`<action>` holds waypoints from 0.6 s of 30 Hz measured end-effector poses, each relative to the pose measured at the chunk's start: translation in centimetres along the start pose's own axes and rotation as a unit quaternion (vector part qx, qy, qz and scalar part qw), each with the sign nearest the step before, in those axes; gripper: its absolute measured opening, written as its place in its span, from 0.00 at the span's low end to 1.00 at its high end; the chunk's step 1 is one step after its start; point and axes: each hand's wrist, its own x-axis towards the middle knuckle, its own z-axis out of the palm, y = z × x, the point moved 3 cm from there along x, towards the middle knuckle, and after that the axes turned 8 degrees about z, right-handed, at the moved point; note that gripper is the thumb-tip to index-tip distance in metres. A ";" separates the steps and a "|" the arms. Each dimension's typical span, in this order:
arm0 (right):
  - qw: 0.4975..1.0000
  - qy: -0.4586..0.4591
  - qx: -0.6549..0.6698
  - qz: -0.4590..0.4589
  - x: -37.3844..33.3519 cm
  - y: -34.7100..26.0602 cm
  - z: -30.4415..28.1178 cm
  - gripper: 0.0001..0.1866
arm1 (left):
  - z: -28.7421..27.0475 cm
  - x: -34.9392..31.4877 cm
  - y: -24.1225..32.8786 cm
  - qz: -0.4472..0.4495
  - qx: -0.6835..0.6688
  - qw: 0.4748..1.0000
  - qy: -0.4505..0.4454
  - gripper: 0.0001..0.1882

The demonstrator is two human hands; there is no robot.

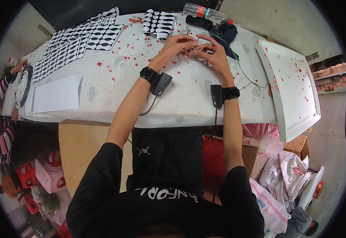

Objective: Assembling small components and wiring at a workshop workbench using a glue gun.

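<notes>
Both your hands meet over the far side of the surface (183,99): the left hand (177,44) pinches a thin strand (189,58), while the right hand (216,54) bends its fingers beside it, though you cannot tell whether those grip. Around them you have scattered red beads (136,64). Just beyond lie a rolled patterned sheet (159,24), a black pouch (198,22) and a clear bottle (206,12); a dark blue cloth (225,35) sits just right of your hands. Farther right, a white tray (286,101) carries more beads. To your left lie patterned sheets (74,41) and, nearer you, white paper (58,95). At far left, a striped-sleeved person touches a round tray (27,89).
</notes>
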 end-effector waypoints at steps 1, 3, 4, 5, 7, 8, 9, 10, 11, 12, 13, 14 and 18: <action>1.000 0.000 0.000 0.000 0.0 0.0 0.0 0.29 | 0.0 -0.1 0.1 0.012 -0.010 1.000 0.009 0.13; 1.000 -0.005 0.004 0.003 0.0 0.1 0.0 0.29 | -0.1 -0.1 0.2 0.025 -0.020 0.999 0.017 0.13; 1.000 -0.008 0.007 0.005 0.0 0.1 0.1 0.29 | -0.1 -0.1 0.3 0.030 -0.016 0.999 0.019 0.12; 1.000 -0.008 0.006 0.004 0.0 0.2 0.1 0.29 | -0.1 -0.2 0.4 0.035 -0.013 0.999 0.020 0.12; 1.000 -0.010 0.008 0.012 0.0 0.2 0.1 0.29 | -0.1 -0.2 0.4 0.040 -0.009 0.999 0.022 0.11; 1.000 -0.011 0.008 0.016 -0.1 0.2 0.2 0.29 | -0.1 -0.1 0.4 0.034 -0.005 0.999 0.017 0.11; 1.000 -0.011 0.008 0.015 0.0 0.2 0.2 0.29 | -0.1 -0.1 0.4 0.028 -0.002 1.000 0.011 0.11; 1.000 -0.013 0.010 0.016 0.0 0.2 0.2 0.29 | -0.1 -0.1 0.4 0.022 0.001 1.000 0.006 0.11; 1.000 -0.015 0.011 0.017 0.0 0.2 0.2 0.29 | -0.1 -0.1 0.4 0.022 0.001 1.000 0.006 0.11; 1.000 -0.017 0.012 0.018 0.0 0.2 0.2 0.29 | -0.1 -0.2 0.4 0.017 0.003 1.000 0.001 0.11; 1.000 -0.017 0.012 0.019 0.0 0.2 0.2 0.29 | -0.1 -0.2 0.4 0.012 0.006 1.000 -0.004 0.10; 1.000 -0.018 0.012 0.018 0.0 0.2 0.2 0.29 | -0.1 -0.2 0.4 0.007 0.008 1.000 -0.009 0.10; 1.000 -0.021 0.012 0.018 -0.1 0.2 0.2 0.28 | -0.2 -0.2 0.2 -0.001 0.011 1.000 0.007 0.10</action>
